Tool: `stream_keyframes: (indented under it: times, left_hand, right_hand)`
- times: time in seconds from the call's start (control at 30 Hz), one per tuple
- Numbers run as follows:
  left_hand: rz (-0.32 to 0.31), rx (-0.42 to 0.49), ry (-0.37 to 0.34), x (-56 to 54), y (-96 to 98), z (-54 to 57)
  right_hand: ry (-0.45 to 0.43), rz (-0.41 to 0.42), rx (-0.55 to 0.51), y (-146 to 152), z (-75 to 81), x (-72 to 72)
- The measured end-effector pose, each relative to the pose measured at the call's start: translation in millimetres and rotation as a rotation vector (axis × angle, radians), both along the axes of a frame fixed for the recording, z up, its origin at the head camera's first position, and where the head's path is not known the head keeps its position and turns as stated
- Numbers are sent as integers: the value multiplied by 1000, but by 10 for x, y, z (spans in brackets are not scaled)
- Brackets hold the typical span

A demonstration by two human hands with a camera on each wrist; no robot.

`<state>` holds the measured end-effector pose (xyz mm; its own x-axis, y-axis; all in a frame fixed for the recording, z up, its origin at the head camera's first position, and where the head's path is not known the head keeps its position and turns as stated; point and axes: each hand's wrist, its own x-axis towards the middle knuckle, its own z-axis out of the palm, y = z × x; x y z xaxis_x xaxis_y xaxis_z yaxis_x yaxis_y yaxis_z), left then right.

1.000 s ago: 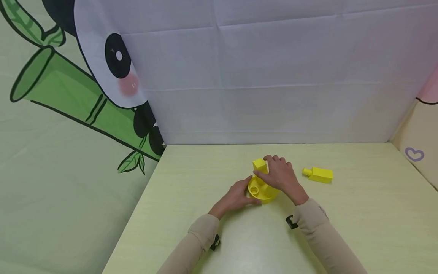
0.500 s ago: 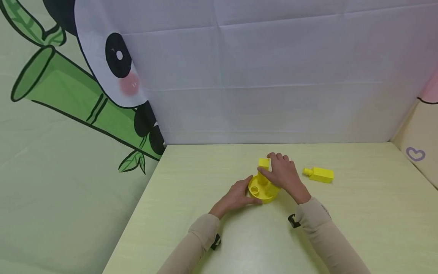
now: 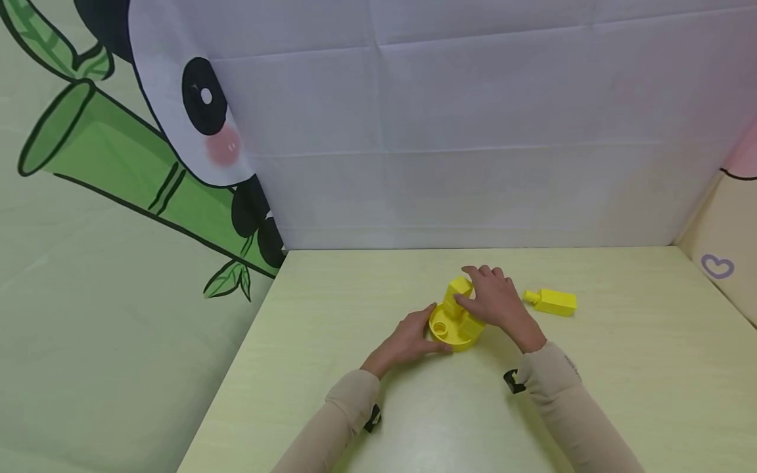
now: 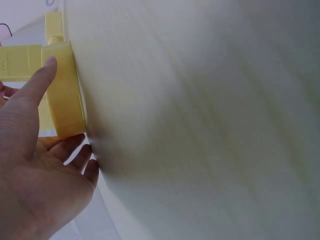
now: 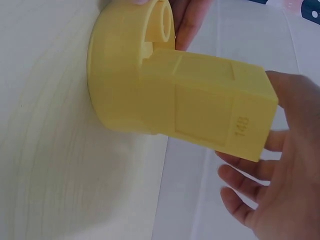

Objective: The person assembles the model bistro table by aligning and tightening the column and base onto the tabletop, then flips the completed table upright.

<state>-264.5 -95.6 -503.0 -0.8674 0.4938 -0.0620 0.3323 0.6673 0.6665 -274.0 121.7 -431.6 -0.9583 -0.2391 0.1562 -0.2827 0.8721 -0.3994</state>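
Observation:
A round yellow base point(image 3: 443, 337) with a ring-shaped socket sits on the table. My left hand point(image 3: 411, 338) grips its side, thumb on the near wall and fingers round the far side, as the left wrist view shows. Two yellow rectangular blocks stand upright in the base. My right hand point(image 3: 495, 299) has its thumb on the rear block point(image 3: 458, 294), with the index finger curving behind its top. The nearer block point(image 5: 205, 105), marked 148, fills the right wrist view and hides the rear one; the right fingers point(image 5: 245, 182) are curled beyond it.
Another yellow block point(image 3: 554, 301) with a round knobbed end lies on the table to the right of my right hand. Behind the pale table point(image 3: 355, 282) hangs a white cloth point(image 3: 473, 164), and a printed panda cloth is at the left.
The rear block has shifted right into line with the base, then turned so a corner faces forward. My right hand moved slightly right with it; the left hand stays on the base.

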Motion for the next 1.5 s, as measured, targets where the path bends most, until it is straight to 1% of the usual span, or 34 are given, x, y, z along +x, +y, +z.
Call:
stream_keyframes:
  times: [0.07, 0.23, 0.3, 0.4, 0.47, 0.67, 0.9, 1.07, 1.17, 1.27, 1.5]
  left_hand:
    - [1, 1, -1, 0, 1, 1]
    - [4, -7, -3, -6, 1, -12]
    - [4, -7, -4, -7, 1, -16]
    - [4, -4, -7, -7, 3, -16]
    - [3, -2, -7, -5, 4, -15]
    - [4, -10, -9, -3, 2, -18]
    - [6, -8, -5, 1, 2, 0]
    - [2, -3, -16, 0, 4, 4]
    - [2, -11, -11, 3, 7, 2]
    - [1, -12, -7, 6, 4, 1]
    - [7, -15, -4, 6, 4, 5]
  right_hand:
    - [5, 26, 15, 18, 11, 2]
    - [15, 20, 48, 44, 24, 20]
    - [14, 36, 53, 51, 28, 27]
    - [16, 70, 44, 59, 28, 28]
    - [13, 78, 33, 61, 23, 26]
    - [11, 55, 17, 54, -1, 26]
    - [-5, 73, -4, 67, -2, 39]
    - [-37, 48, -21, 60, -26, 30]
    - [-42, 39, -26, 62, -39, 35]
    - [-36, 36, -22, 64, -40, 50]
    - [7, 16, 28, 23, -41, 89]
